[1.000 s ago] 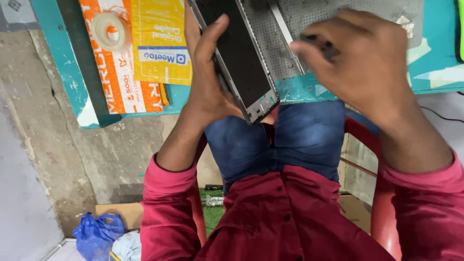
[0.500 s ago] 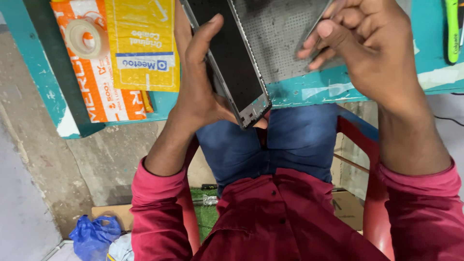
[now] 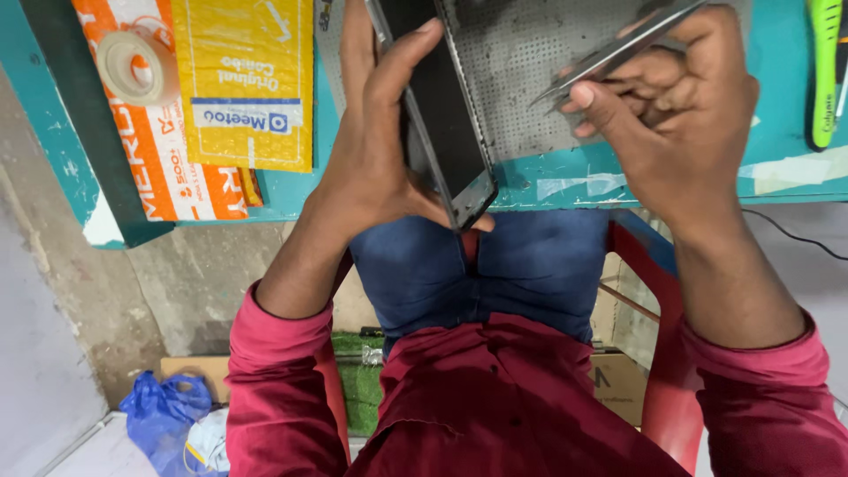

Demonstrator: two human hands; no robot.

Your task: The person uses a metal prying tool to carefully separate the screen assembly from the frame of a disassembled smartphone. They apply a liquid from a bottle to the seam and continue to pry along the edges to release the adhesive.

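teal workbench [image 3: 565,190] over a rough concrete floor, a red plastic chair [image 3: 658,353] under me, a blue plastic bag [image 3: 163,411] down in the corner; that's the setting in the head view, the only one i have

on the bench a grey perforated mat [image 3: 521,79] sits straight ahead, a yellow mailer bag [image 3: 243,79] lies on an orange one [image 3: 159,159] to the left with a roll of clear tape [image 3: 137,64] on top, and a green-handled tool [image 3: 826,71] lies at the far right

my left hand [image 3: 375,159] is closed around a dark smartphone [image 3: 442,132], thumb laid over its face, the phone tilted on its long edge with the lower corner hanging past the bench lip above my knees; the top end runs out of frame

my right hand [image 3: 671,115] is curled shut on a pair of metal tweezers [image 3: 618,49], tips aimed left toward the phone but apart from it, above the mat

to do this well i'd judge the phone wants steadying against the mat rather than held over my lap, the thumb kept off the edge being worked, and the tweezer tips brought in at a shallow angle with light pressure so nothing slips or scratches the glass
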